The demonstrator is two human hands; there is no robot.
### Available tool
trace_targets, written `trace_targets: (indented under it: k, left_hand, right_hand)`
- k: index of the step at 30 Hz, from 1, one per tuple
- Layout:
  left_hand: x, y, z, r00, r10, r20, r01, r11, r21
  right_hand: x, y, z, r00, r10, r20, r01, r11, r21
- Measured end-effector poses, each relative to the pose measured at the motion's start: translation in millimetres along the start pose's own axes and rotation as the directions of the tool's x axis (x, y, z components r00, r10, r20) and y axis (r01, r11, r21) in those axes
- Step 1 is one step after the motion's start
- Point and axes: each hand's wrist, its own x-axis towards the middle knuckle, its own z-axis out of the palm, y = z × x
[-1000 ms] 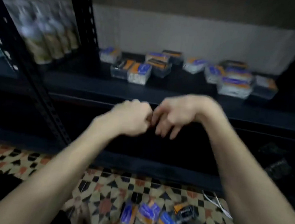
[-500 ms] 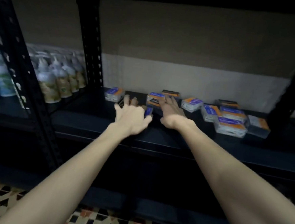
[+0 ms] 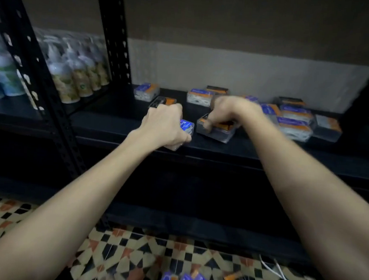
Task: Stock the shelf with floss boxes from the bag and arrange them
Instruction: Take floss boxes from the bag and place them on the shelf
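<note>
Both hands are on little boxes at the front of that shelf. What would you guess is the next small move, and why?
Probably the left hand slides its blue-topped floss box right, flush against the orange-topped box under the right hand. Both boxes sit near the shelf front edge with a gap between them, while the boxes behind lie scattered.

Single head-worn view, wide-angle, faces forward and down from close range. The shelf (image 3: 266, 150) spans 9 to 3 o'clock; the tiled floor (image 3: 39, 228) fills 6 o'clock.
</note>
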Motion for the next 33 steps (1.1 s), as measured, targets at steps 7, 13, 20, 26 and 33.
trace_targets:
  k: [7,13,20,26,33]
  left_hand:
    - [-47.9,36.0,6.4,0.922,0.178,0.345,-0.222,0.971,0.093]
    - [-58.3,58.0,109.0,0.705,0.217,0.675,-0.336,0.941,0.048]
    - [-102.4,46.0,283.9,0.578,0.088,0.811,-0.258,0.963,0.079]
    - [-149.8,32.2,381.4,0.561,0.065,0.825,-0.102,0.995,-0.009]
    - [-168.5,56.8,434.8,0.544,0.008,0.839,0.136,0.986,-0.097]
  right_hand:
    - [-91.5,33.9,6.1,0.894,-0.003,0.448,0.007,1.0,-0.008]
    - [-86.6,75.3,116.8,0.762,0.15,0.63,-0.102,0.988,-0.113]
    - [-73.2,118.3,306.0,0.792,0.235,0.564,-0.265,0.964,-0.03]
    - [-81.2,164.3,445.2,0.791,0.323,0.519,-0.434,0.894,0.106]
    - [-105.7,203.2,473.1,0.724,0.407,0.556,-0.61,0.754,0.242]
